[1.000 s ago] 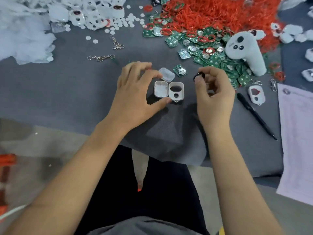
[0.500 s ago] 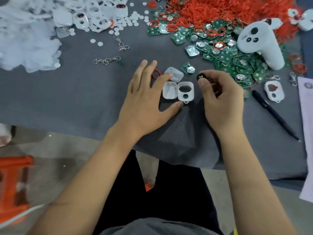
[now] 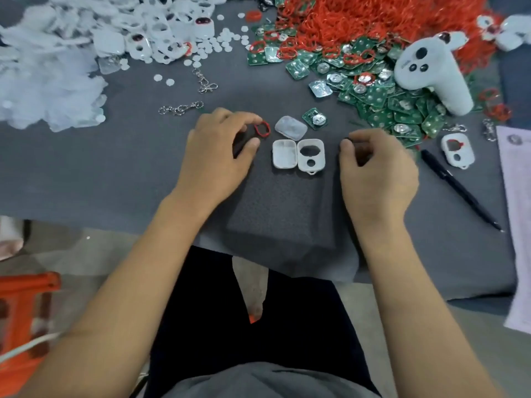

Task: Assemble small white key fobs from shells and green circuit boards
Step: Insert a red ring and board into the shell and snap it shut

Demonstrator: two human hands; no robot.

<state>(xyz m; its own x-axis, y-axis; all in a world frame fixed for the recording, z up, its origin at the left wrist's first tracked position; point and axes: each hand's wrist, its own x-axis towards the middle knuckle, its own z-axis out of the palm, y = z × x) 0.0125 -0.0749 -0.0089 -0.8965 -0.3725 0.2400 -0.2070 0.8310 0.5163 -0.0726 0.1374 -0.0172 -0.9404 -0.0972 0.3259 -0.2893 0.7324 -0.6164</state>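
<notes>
1. Two white shell halves (image 3: pixel 298 154) are lying side by side, insides up, on a dark foam pad (image 3: pixel 283 208) at the centre of the frame; both are looking empty, so this fob is barely begun.
2. The left hand (image 3: pixel 218 150) is pinching a red ring (image 3: pixel 262 129) between fingertips and thumb, just left of the shells.
3. The right hand (image 3: pixel 376 170) is curling its fingers inward just right of the shells; whether it is holding a small part I cannot tell.
4. A clear cover (image 3: pixel 290 127) and one green circuit board (image 3: pixel 315 118) are waiting just above the shells, not yet fitted.
5. Judging by this, the ring, board and cover are all remaining to go in before the halves get closed.
6. Heaps of boards (image 3: pixel 382 101) and red rings (image 3: pixel 373 18) are filling the upper right of the counter (image 3: pixel 115 168), white shells (image 3: pixel 161 33) the upper left, so plenty of fobs are waiting.
</notes>
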